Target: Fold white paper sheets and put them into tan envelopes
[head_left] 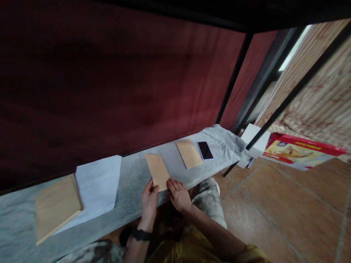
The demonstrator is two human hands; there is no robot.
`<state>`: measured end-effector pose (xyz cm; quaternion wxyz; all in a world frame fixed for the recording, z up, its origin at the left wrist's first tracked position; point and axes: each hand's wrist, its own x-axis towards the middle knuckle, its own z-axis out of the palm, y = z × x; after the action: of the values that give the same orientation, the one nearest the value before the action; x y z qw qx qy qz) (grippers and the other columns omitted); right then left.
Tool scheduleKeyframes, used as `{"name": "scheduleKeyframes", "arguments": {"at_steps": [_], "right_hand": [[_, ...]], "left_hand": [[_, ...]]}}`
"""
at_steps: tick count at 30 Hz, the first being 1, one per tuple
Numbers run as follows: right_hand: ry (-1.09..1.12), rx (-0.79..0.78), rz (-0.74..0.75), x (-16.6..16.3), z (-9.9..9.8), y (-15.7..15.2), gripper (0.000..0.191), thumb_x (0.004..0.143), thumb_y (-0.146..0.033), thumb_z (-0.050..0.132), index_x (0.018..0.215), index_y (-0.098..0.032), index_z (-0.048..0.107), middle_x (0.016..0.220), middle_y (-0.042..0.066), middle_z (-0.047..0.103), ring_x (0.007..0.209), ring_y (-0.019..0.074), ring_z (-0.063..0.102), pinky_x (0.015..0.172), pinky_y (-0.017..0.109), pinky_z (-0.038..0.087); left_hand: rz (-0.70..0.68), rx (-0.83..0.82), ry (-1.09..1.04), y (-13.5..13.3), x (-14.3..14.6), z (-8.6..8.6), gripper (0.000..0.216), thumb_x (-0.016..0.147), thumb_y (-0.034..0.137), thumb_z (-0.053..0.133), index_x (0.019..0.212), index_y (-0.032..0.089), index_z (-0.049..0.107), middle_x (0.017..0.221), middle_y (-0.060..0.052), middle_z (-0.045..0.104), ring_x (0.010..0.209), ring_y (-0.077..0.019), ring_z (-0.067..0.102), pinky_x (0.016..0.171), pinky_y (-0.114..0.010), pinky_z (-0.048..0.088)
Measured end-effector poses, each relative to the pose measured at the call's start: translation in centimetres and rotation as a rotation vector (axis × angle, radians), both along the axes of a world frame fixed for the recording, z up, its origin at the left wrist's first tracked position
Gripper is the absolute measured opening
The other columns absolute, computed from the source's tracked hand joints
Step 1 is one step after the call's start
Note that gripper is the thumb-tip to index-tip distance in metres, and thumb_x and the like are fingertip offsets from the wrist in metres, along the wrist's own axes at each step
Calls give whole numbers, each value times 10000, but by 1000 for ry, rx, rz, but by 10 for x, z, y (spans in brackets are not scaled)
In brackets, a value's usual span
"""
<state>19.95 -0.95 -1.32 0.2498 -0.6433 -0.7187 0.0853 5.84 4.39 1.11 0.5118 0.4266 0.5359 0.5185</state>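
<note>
Against a dark red wall, a grey-covered counter [131,182] was seen on which a tan envelope [157,171], its long axis running away toward the upper frame, was pinned at its near end by the left hand [149,199] and right hand [178,194], fingers flat.

Tan envelope [157,171] on a mottled grey table [131,197], another tan envelope [189,153] beside a black phone [205,150]. White sheet [97,186], pale wooden board [56,205], dark red curtain [109,80], terracotta floor tiles [287,212], red-and-yellow box [298,151].
</note>
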Motion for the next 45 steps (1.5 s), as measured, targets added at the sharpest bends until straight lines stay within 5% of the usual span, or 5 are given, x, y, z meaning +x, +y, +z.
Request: {"name": "scheduleKeyframes", "arguments": {"at_steps": [5, 11, 15, 22, 45], "right_hand": [[414, 16, -202, 22, 16, 15, 308, 942, -195, 425, 1132, -228, 666, 1085, 73, 695, 936, 189, 670, 854, 279, 507], [1267, -93, -496, 47, 6, 21, 256, 784, -471, 609, 753, -219, 575, 566, -48, 532, 527, 144, 566, 520, 242, 501], [1345, -181, -520, 52, -10, 12, 281, 691, -475, 671, 724, -227, 543, 518, -68, 527, 421, 118, 522, 406, 219, 451], [1451, -204, -482, 52, -15, 15, 303, 627, -434, 750, 676, -235, 528, 496, -63, 573, 423, 125, 548, 417, 229, 485], [1615, -22, -711, 129, -18, 66, 315, 651, -329, 775, 658, -246, 471, 572, -42, 610, 575, 151, 672, 645, 266, 593]], "left_hand": [[-237, 50, 118, -6, 20, 21, 566, 824, 485, 625, 1308, 190, 604, 1251, -132, 678, 1058, -246, 672, 875, -361, 557], [-232, 328, 564, 4, 1, -16, 448, 903, 454, 498, 1237, 191, 640, 1300, -133, 637, 1157, -264, 627, 878, -403, 578], [-212, 509, 911, 7, -29, -46, 412, 942, 353, 435, 1269, 190, 625, 1410, -132, 556, 1312, -274, 516, 1082, -462, 459], [-295, 704, 1232, 7, -54, -64, 432, 970, 306, 352, 1264, 134, 617, 1354, -168, 604, 1254, -284, 567, 1040, -454, 482], [-248, 702, 1302, -2, -47, -61, 454, 941, 214, 333, 1281, 135, 625, 1323, -151, 638, 1248, -269, 587, 1049, -439, 490]]}}
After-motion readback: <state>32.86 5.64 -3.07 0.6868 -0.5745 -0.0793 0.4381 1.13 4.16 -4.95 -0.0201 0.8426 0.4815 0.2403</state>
